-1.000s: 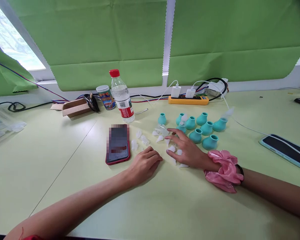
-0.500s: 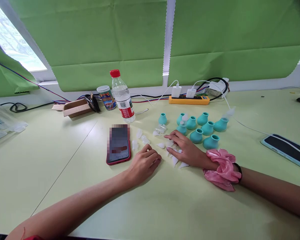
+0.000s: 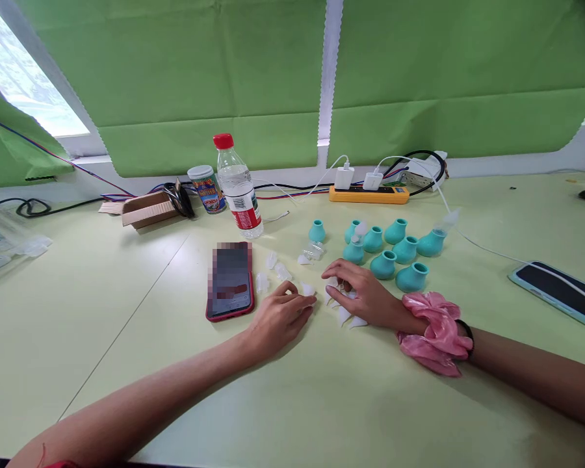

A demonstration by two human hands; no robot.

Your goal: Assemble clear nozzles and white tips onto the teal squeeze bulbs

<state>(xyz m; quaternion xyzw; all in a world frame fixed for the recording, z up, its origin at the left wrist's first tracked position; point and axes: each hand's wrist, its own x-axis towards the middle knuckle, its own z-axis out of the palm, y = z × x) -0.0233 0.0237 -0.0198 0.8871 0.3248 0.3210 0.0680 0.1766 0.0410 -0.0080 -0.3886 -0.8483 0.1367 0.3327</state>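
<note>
My left hand point(image 3: 281, 320) rests on the table with its fingers curled together. A small white, pointed, translucent piece point(image 3: 308, 289) is at its fingertips, partly hidden behind them. My right hand point(image 3: 363, 294), with a pink scrunchie point(image 3: 435, 333) at the wrist, hovers over a cluster of similar white pieces point(image 3: 344, 315); thumb and fingers are apart, and the palm hides part of the cluster. Beyond it stand several turquoise, vase-shaped pots point(image 3: 383, 264). Short clear plastic pieces point(image 3: 283, 272) lie between the left hand and a red-cased phone point(image 3: 230, 281).
A water bottle point(image 3: 240, 188) with a red cap stands behind the phone, beside a printed can point(image 3: 207, 190) and an open cardboard box point(image 3: 149, 209). An orange power strip point(image 3: 369, 195) with chargers lies along the wall. A white cable runs to another phone point(image 3: 560, 283) on the right.
The loose white pointed piece has shifted slightly left and now meets my left fingertips. My right thumb and fingers have moved a little over the cluster.
</note>
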